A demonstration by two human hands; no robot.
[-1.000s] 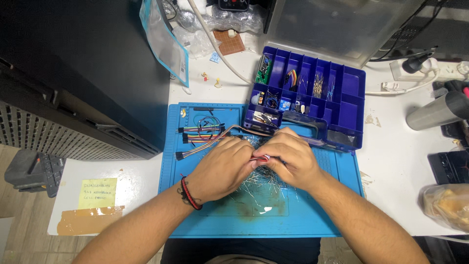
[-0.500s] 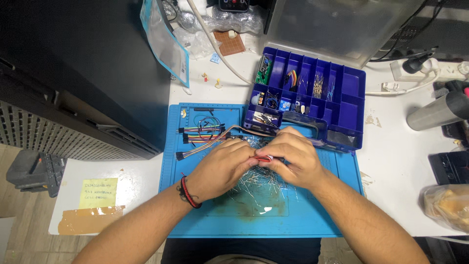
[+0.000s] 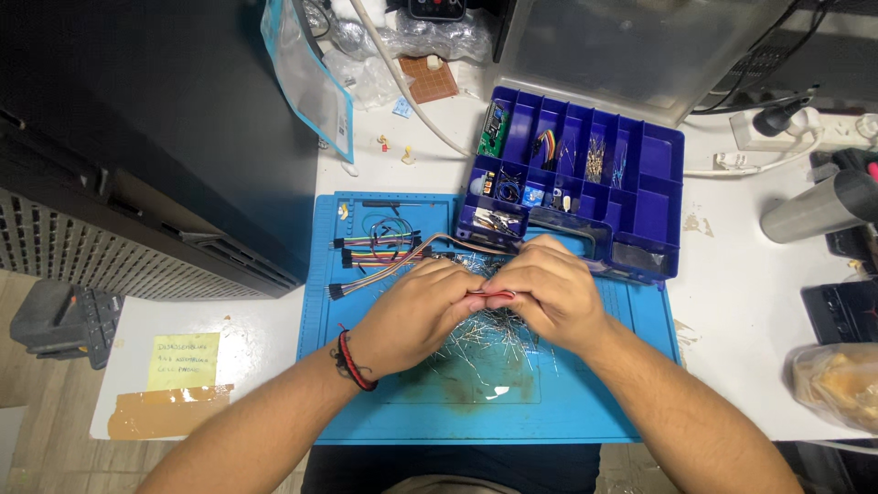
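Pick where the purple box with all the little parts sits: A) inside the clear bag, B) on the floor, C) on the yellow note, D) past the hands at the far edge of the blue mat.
D: the purple box lies beyond both hands, its near edge overlapping the far right edge of the blue mat, well away from the yellow note.

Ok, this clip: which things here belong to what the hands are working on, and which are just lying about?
In use:
- left hand and right hand, pinching a small red piece between them
- loose wire leads under the hands
- blue mat
- jumper wires
- purple parts box, probably

Lying about:
- yellow note
- grey cylinder
- power strip
- clear bag
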